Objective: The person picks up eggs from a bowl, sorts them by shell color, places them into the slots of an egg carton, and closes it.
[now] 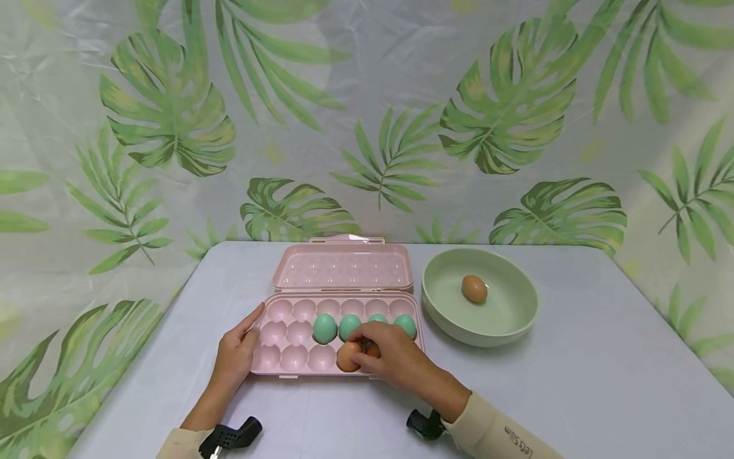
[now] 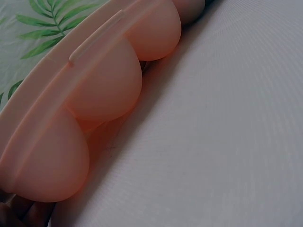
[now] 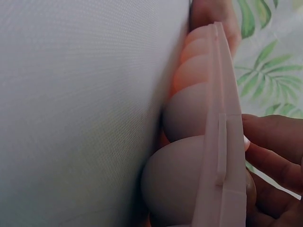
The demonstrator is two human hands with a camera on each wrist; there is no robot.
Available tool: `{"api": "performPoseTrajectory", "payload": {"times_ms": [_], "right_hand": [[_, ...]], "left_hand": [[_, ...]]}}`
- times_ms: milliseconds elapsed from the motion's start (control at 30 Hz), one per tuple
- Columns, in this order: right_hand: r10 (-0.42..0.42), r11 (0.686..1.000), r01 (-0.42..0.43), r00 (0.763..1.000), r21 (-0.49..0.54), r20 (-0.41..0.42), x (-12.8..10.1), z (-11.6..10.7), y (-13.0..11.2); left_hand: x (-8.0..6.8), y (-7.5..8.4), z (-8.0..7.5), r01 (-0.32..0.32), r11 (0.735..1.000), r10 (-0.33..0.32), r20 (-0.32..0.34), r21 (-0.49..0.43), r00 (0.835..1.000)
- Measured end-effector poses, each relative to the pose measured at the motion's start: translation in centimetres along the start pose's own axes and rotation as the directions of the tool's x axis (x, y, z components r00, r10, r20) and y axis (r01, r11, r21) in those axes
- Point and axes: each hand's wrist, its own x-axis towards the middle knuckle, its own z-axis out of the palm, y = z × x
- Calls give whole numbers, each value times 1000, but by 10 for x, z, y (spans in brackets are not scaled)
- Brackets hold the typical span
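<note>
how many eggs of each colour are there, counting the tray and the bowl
green eggs: 4, all in the middle row of the pink egg tray
brown eggs: 3, one in the green bowl, two in the tray's front row under the right hand
total: 7 eggs

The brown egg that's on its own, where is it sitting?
In the head view, the brown egg lies alone inside the green bowl, right of the pink egg tray.
</note>
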Motion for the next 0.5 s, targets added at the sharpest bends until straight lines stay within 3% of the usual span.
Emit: {"api": "performPoseTrajectory", "payload": {"times_ms": [500], "right_hand": [[-26,999,27,999,-39,26,1,-1,-1]], "left_hand": [[0,0,0,-3,1000,3,-11,5,1000]]}}
